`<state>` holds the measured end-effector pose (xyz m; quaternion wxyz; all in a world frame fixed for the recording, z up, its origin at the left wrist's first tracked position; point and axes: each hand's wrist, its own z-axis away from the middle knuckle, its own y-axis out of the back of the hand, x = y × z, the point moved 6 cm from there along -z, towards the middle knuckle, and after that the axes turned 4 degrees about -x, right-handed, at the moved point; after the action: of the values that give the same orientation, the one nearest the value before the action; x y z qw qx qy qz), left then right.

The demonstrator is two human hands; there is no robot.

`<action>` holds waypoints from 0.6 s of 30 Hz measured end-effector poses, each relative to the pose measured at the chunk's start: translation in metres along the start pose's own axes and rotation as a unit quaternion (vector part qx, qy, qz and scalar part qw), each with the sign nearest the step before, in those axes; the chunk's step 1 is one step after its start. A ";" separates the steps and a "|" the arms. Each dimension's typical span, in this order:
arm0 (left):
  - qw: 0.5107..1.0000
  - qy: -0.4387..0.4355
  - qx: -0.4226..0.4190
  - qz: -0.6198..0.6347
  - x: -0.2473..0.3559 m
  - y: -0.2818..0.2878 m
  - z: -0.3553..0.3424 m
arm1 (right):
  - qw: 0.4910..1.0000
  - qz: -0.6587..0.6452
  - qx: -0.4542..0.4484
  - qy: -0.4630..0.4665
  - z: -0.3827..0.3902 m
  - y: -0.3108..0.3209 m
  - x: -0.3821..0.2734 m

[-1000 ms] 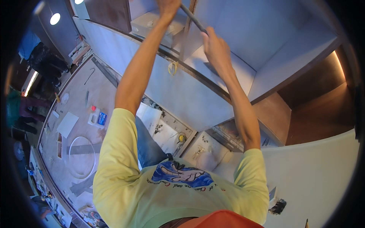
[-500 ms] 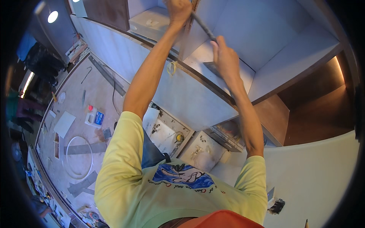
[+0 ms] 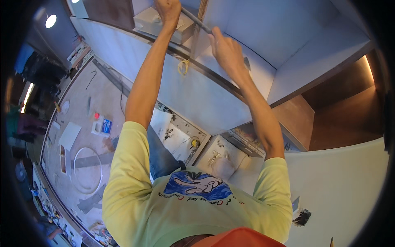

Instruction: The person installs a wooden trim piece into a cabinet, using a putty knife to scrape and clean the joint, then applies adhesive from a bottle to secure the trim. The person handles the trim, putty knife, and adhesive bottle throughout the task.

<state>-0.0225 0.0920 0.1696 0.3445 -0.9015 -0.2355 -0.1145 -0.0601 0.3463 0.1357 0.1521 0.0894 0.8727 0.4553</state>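
Observation:
Up at the cabinet, a slim dark grey bar [image 3: 197, 19] runs slantwise between my two hands. My left hand [image 3: 168, 13] is closed round its upper left end, partly cut off by the top of the view. On the lower right end, my right hand [image 3: 227, 51] is wrapped with its thumb along the bar. Just behind the bar stands the rough brown edge of an upright cabinet panel [image 3: 200, 31]; whether they touch I cannot tell. A small grey piece [image 3: 247, 64] shows beside my right wrist, partly hidden.
A yellow loop of cord [image 3: 183, 68] hangs on the pale cabinet front [image 3: 205, 96]. A white box [image 3: 144, 20] sits in the left compartment. On the floor lie a white jug with a red cap [image 3: 101, 124], a white ring [image 3: 101, 173] and boards. Another person [image 3: 43, 68] stands far left.
Both hands and the bar have shifted left across the cabinet. The box in the left compartment shows more fully, and the dark flat piece by my right hand is now mostly hidden.

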 end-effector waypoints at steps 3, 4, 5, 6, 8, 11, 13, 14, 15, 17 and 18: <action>0.986 -0.067 -0.009 -0.151 0.003 -0.012 0.009 | 0.999 0.008 -0.014 -0.039 0.006 0.001 0.008; 0.971 -0.106 -0.005 -0.216 0.007 -0.015 0.011 | 0.995 0.040 -0.004 -0.086 0.009 0.003 0.014; 0.982 -0.064 -0.015 -0.180 -0.001 -0.014 0.015 | 0.994 0.030 -0.015 -0.108 0.010 -0.001 0.017; 0.981 -0.057 0.003 -0.185 -0.005 -0.014 0.017 | 0.997 0.015 -0.026 -0.065 0.013 -0.001 0.014; 0.980 -0.045 0.033 -0.192 -0.007 0.001 0.019 | 0.998 0.024 -0.049 -0.037 0.011 -0.011 0.007; 0.948 -0.037 0.049 -0.313 -0.002 0.024 0.016 | 0.999 -0.012 -0.017 0.040 0.004 -0.016 -0.006; 0.950 -0.047 0.036 -0.307 -0.003 0.023 0.019 | 0.999 -0.004 -0.011 0.039 0.005 -0.016 -0.004; 0.958 -0.058 0.022 -0.282 -0.003 0.021 0.019 | 1.000 0.000 0.000 0.027 0.006 -0.014 -0.001; 0.963 -0.063 0.008 -0.261 -0.004 0.014 0.026 | 0.999 0.018 -0.008 -0.025 0.011 -0.015 0.006; 0.974 -0.054 0.012 -0.220 -0.006 0.008 0.033 | 0.999 0.024 -0.017 -0.031 0.016 -0.017 0.011; 0.979 -0.052 0.008 -0.194 -0.009 0.002 0.035 | 0.995 0.056 -0.027 -0.083 0.019 -0.016 0.020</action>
<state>-0.0276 0.1116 0.1398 0.3105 -0.8403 -0.4249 -0.1302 -0.0728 0.3573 0.1084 0.2007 0.1720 0.8378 0.4777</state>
